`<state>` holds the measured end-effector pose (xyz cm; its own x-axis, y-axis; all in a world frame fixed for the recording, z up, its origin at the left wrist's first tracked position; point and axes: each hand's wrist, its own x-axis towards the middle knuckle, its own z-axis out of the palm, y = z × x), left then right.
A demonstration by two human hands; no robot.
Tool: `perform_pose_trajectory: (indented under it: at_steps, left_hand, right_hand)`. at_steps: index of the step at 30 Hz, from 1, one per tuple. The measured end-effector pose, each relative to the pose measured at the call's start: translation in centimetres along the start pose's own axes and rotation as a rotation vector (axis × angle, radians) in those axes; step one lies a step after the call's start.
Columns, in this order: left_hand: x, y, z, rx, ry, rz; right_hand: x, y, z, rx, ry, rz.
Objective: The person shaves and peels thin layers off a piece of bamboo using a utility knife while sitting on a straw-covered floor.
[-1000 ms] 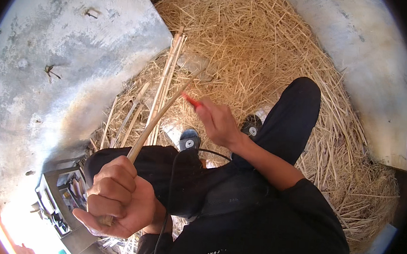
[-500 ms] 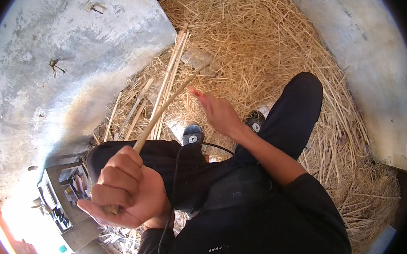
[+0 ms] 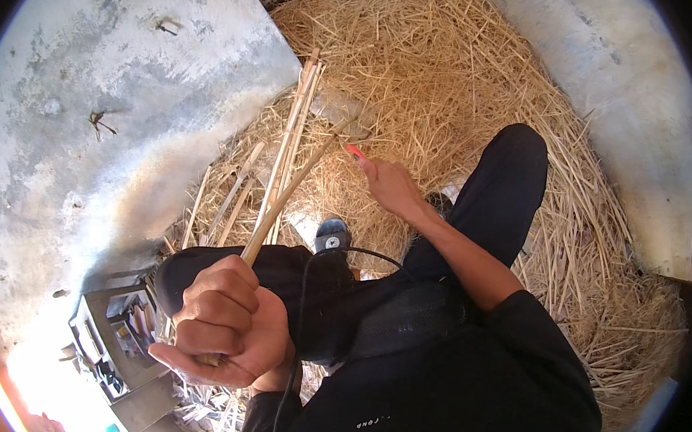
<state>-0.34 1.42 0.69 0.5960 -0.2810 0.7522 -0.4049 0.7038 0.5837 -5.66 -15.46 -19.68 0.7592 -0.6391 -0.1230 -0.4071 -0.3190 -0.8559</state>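
My left hand [image 3: 222,320] is closed around the near end of a long, thin tan stick [image 3: 290,192]. It slants up and away from my fist, over the straw, and its far tip looks slightly bent. A bit of the butt end shows below my fingers. Farther off, my right hand [image 3: 394,189] grips a small red-orange tool [image 3: 355,152] that sticks out past the fingers. What kind of tool it is cannot be made out. It is close to the stick's far part, with a small gap between them in the picture.
Several long split strips [image 3: 293,136] lie on the straw-covered floor [image 3: 428,69] beyond my left knee. Pale walls [image 3: 148,66] rise at left and right. A grey box with odds and ends [image 3: 124,345] stands at lower left. A black cable [image 3: 301,333] hangs across my lap.
My left hand has shifted slightly right with the stick. My right hand has moved a little right, and the red-orange tool points more to the left. The whole view has shifted slightly.
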Motion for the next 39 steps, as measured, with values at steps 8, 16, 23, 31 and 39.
perform_pose_trajectory:
  at_steps: [8, 16, 23, 31, 39]
  left_hand:
    - [-0.2, 0.1, 0.5, 0.026, -0.027, 0.009]
    - [-0.7, 0.0, -0.1, 0.07, 0.094, 0.035]
    - [-0.3, -0.3, 0.7, 0.039, 0.125, 0.039]
    - [-0.5, -0.2, 1.2, 0.112, 0.136, 0.031]
    - [1.7, -0.1, -2.0, 0.114, 0.501, -0.034]
  right_hand:
    - [-4.0, -4.9, -1.3, -0.127, -0.13, -0.341]
    - [-3.8, -4.9, -2.9, 0.034, -0.029, -0.15]
    - [-1.2, 1.0, 0.4, -0.119, -0.019, -0.148]
    - [-4.5, -6.7, -2.0, 0.194, -0.029, -0.431]
    - [-4.7, -10.7, -2.0, 0.042, -0.017, -0.382]
